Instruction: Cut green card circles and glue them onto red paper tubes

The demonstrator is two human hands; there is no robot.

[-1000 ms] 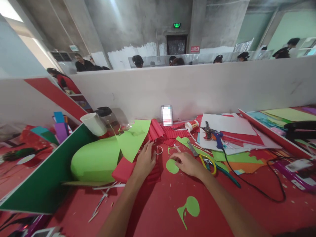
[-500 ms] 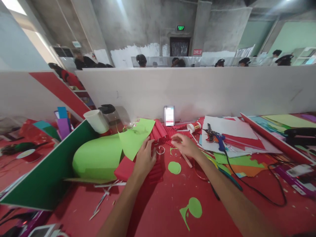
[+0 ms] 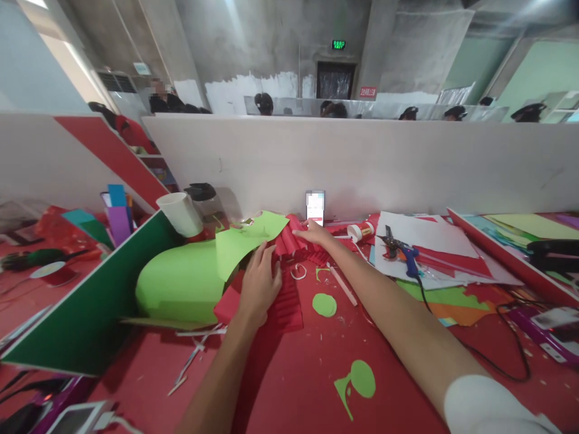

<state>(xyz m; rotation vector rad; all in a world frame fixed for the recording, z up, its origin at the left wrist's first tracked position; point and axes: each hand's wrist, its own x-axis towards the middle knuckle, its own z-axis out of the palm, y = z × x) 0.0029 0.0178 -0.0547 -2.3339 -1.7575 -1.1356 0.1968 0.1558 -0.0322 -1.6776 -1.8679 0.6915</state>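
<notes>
Lying at the back of the desk (image 3: 298,367), the red folded paper (image 3: 286,242) is just by the right hand (image 3: 314,232), and I cannot tell if those fingers grip it. The left hand (image 3: 261,286) has bent fingers near the green sheet (image 3: 251,235); I cannot tell if they hold anything. A soft pinch would be best, so the folds don't squash. Mind the phone (image 3: 315,204) just behind

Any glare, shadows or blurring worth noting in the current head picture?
Head view: pixelation covers part of the phone; a pale streak of glare marks the upper wall; a soft shadow lies on the red table beside the left forearm.
</notes>
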